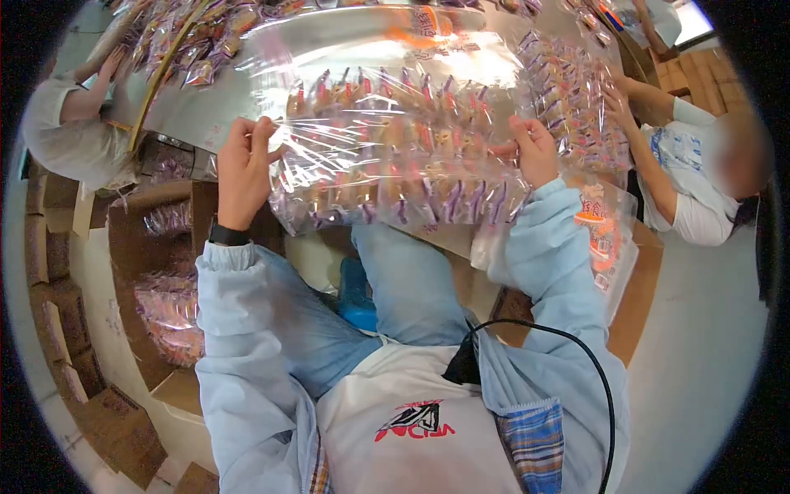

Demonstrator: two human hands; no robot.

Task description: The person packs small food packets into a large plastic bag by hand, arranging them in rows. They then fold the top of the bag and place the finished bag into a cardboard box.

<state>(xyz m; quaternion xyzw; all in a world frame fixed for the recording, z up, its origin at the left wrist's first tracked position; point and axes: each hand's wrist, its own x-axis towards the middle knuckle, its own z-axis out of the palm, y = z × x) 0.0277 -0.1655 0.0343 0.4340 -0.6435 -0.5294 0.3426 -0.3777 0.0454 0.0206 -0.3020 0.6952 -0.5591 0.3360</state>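
Note:
A large clear plastic bag (395, 185) filled with rows of small wrapped snacks is stretched between my two hands over the near edge of the metal table. My left hand (244, 169) pinches the bag at its left side, where the film pulls into shiny creases. At the right side, my right hand (535, 148) grips the bag with thumb and fingers closed. Orange print (424, 25) shows on the film toward the far end. Some fingertips are hidden by glare and the folds of film.
Loose wrapped snacks (202, 70) are heaped at the far left. More packed snacks (572, 99) lie at right beside a co-worker's arm (650, 156). An open cardboard box (152, 218) with filled bags stands at my left. Printed bags (605, 239) lie near my right elbow.

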